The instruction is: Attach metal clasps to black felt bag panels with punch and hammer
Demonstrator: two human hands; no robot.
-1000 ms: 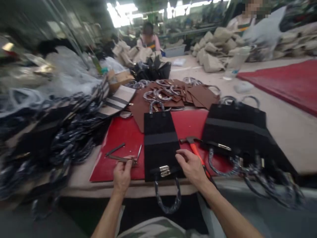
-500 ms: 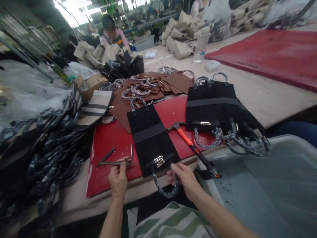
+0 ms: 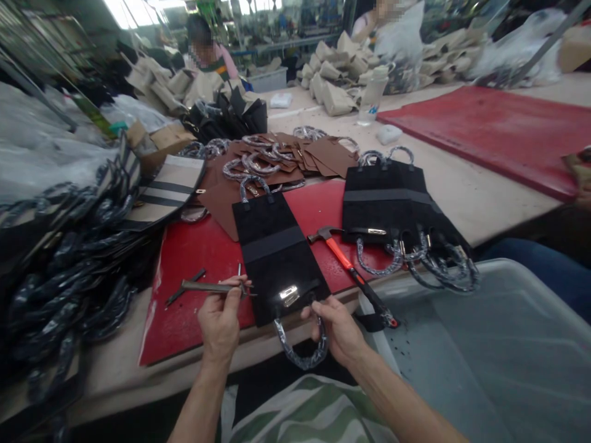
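A flat black bag (image 3: 276,252) with a silver clasp lies on a red mat (image 3: 203,258) in front of me. Its plastic-wrapped handle (image 3: 300,354) hangs over the table edge. My right hand (image 3: 337,326) is closed around that handle. My left hand (image 3: 221,320) pinches a thin metal rod tool (image 3: 207,287) and holds it just above the mat, left of the bag.
An orange-handled hammer (image 3: 351,271) lies right of the bag. A stack of black bags (image 3: 392,203) sits further right, brown bag pieces (image 3: 286,163) behind, piles of wrapped handles (image 3: 69,258) at left. A grey plastic bin (image 3: 484,357) stands at my right. Other people work at the far end.
My left hand has lifted the metal rod off the mat. My right hand moved from the bag's lower edge onto its handle. The view shifted down and left.
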